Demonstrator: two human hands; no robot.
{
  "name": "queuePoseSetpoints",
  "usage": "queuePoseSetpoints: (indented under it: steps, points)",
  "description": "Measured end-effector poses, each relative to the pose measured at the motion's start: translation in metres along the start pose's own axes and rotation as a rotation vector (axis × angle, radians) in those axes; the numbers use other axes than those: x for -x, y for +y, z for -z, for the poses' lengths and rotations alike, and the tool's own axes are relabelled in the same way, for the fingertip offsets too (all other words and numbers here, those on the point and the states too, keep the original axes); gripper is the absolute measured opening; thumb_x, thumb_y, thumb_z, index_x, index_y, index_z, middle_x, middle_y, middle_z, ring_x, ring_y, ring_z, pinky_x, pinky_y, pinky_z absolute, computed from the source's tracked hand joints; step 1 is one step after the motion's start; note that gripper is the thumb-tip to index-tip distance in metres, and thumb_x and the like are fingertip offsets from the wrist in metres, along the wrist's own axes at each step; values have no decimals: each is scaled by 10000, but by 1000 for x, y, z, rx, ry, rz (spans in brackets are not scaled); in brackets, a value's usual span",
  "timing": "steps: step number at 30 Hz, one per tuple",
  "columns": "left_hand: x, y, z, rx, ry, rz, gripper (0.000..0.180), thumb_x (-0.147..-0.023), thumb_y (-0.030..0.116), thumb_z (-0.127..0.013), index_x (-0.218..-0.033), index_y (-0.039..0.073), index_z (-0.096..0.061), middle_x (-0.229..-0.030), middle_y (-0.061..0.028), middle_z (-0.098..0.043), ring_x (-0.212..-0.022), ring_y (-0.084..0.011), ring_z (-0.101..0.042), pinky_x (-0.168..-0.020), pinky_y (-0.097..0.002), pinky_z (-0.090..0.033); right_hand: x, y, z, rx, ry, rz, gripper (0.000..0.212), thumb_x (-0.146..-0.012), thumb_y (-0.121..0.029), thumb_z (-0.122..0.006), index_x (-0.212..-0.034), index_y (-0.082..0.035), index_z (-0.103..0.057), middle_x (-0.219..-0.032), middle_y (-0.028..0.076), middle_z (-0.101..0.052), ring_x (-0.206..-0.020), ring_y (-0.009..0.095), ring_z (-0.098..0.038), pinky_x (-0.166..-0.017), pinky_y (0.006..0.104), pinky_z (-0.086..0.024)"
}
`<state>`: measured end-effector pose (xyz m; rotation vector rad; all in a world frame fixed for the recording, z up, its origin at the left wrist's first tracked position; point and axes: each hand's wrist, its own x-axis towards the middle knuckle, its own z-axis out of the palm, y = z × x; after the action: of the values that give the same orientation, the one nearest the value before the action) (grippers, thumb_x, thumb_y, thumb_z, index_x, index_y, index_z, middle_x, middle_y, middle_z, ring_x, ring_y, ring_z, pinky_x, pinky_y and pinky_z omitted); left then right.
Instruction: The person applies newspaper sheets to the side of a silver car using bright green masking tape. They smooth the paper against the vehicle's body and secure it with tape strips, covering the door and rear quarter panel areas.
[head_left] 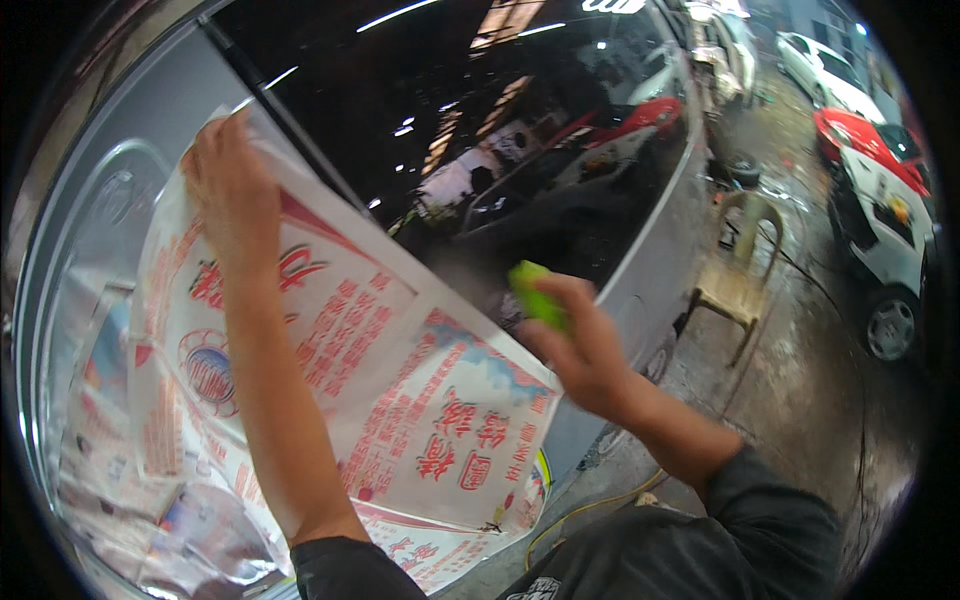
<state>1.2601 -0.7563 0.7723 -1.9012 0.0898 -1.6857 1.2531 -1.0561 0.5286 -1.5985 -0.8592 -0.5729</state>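
A large white sheet of paper with red and blue print hangs over the silver car's side, next to a dark glossy window. At the sheet's upper corner, my left hand is closed on its edge, with the fingertips partly hidden. My right hand grips a bright green block-like thing close to the sheet's right edge, just in front of the window's lower part. Motion blurs this hand, and the exact kind of the green thing is unclear.
More printed sheets and clear film cover the lower left of the car. To the right stands a beige plastic chair on a wet-looking floor. Cables lie on the ground. Farther back are a white car and red and white car parts.
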Motion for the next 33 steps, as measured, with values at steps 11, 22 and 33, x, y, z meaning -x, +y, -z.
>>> queuePoseSetpoints:
  steps: [11, 22, 33]
  points:
    - [-11, -15, 2, 395, 98, 160, 541, -923, 161, -729, -1422, 96, -531, -1390, -153, -622, -1286, -377, -581, -1108, -461, -446, -233, -121, -72, 137, -114, 591, 507, -843, -45, -633, -1337, 8, -530, -978, 232, -714, -906, 411, -711, -834, 492, -541]
    - [-11, -9, 10, 476, -6, 191, 342, -1023, 101, -501, -1313, 45, -673, -1298, -173, -675, -1241, -347, -614, -1093, -435, -455, -267, -96, -87, 58, -53, 515, 172, -855, -132, -641, -957, 0, -678, -922, 230, -721, -880, 406, -707, -784, 482, -553]
    - [-8, -6, 15, 685, 68, 374, 222, -904, 204, -766, -1082, 72, -745, -931, -88, -698, -858, -239, -661, -791, -370, -529, -273, -90, -77, -17, -116, 511, 290, -848, -94, -697, -1117, 8, -665, -954, 201, -730, -873, 326, -729, -792, 380, -543]
